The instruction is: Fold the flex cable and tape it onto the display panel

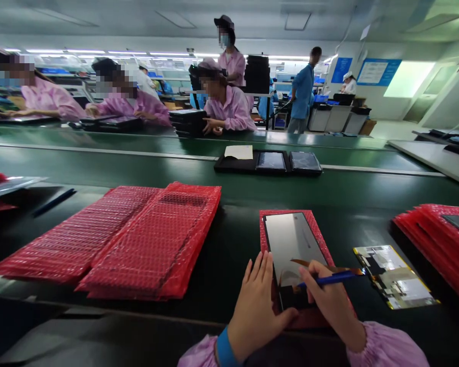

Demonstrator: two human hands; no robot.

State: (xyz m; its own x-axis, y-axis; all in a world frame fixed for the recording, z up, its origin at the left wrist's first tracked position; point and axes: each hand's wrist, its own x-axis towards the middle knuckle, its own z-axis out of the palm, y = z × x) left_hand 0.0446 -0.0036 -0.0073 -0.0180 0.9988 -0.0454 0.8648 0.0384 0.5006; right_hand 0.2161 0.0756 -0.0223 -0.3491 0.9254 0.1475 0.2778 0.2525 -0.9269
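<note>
From the head view, the left hand (254, 306) lies flat and open, fingers spread, pressing the near left edge of a dark display panel (292, 255) and gripping nothing. The panel rests on a red bubble-wrap bag (313, 224) on the dark table (233, 239), right in front of the person. The right hand (331, 300) is closed around a blue pen (329, 279), its tip over the lower part of the glass. A flex cable (329, 267) runs from the panel to a circuit board (396, 278) lying just beside it to the right. Stacks of red bags (137, 239) lie well apart on the left.

As a judgement: pressing the pen hard could scratch the glass, and a nudge of the board could strain the thin cable.
</note>
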